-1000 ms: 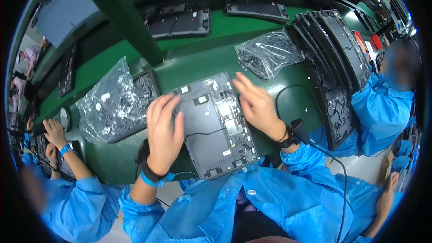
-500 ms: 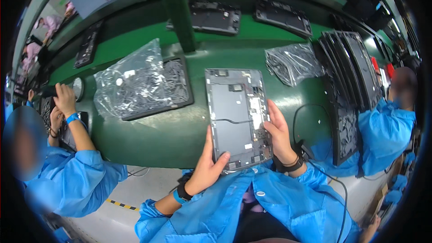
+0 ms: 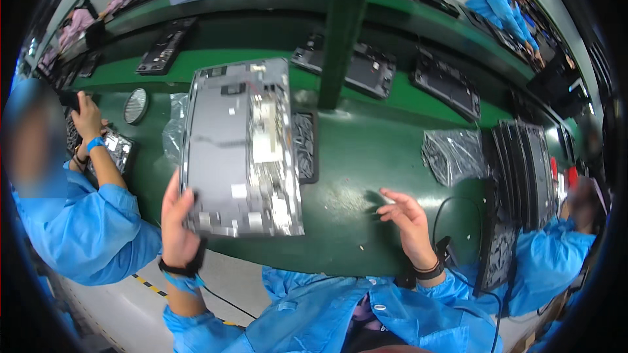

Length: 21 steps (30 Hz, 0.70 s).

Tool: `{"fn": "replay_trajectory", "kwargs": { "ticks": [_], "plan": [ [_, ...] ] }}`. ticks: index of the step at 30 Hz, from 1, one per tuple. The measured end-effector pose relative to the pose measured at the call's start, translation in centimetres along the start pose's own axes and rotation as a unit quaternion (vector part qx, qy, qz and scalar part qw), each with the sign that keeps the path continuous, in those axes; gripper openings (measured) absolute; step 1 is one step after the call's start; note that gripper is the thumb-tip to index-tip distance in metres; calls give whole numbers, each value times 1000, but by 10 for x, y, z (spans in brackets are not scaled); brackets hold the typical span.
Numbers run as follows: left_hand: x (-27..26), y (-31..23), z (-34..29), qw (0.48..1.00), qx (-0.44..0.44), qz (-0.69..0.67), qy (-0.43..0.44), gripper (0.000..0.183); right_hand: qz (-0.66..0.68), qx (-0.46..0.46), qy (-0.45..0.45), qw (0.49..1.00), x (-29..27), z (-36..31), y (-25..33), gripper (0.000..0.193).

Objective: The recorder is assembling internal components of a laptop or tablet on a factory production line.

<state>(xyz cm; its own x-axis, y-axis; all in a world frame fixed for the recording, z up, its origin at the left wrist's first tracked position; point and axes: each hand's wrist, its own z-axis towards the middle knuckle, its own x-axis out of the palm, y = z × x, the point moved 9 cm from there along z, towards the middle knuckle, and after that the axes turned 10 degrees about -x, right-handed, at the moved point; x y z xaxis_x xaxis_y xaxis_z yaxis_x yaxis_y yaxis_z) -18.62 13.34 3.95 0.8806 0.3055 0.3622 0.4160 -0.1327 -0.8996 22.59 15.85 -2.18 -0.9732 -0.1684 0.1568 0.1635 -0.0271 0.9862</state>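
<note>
At the left edge of a grey tablet housing (image 3: 219,137), my left hand (image 3: 180,222) grips with its thumb on the inner face and fingers behind. The housing is raised and blurred, its inside showing metal parts along the right and a dark cable across the middle. My right hand (image 3: 407,222) is apart from it, over the green bench (image 3: 353,157), fingers spread and holding nothing. Partly hidden behind the housing are a dark tray (image 3: 306,150) of small grey parts and a clear plastic bag (image 3: 175,127).
A crumpled bag (image 3: 454,157) of dark parts lies right, near a stack of dark housings (image 3: 523,170) and a black cable (image 3: 451,199). Other housings (image 3: 448,85) rest on the green line behind a post (image 3: 347,33). Co-workers (image 3: 91,222) sit at both sides.
The tablet housing went from both hands to my left hand alone and moved left and up. My right hand let go and opened. The view has also shifted.
</note>
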Motion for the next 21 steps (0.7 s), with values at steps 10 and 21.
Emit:
{"fn": "replay_trajectory", "kwargs": {
  "ticks": [10,21],
  "plan": [
    [-43,-55,277,987,-88,66,117,47,-61,36,22,997,-9,20,-33,25],
    [-129,-43,445,841,41,496,-211,38,-79,44,-10,996,-17,24,-43,18]
  ]
}}
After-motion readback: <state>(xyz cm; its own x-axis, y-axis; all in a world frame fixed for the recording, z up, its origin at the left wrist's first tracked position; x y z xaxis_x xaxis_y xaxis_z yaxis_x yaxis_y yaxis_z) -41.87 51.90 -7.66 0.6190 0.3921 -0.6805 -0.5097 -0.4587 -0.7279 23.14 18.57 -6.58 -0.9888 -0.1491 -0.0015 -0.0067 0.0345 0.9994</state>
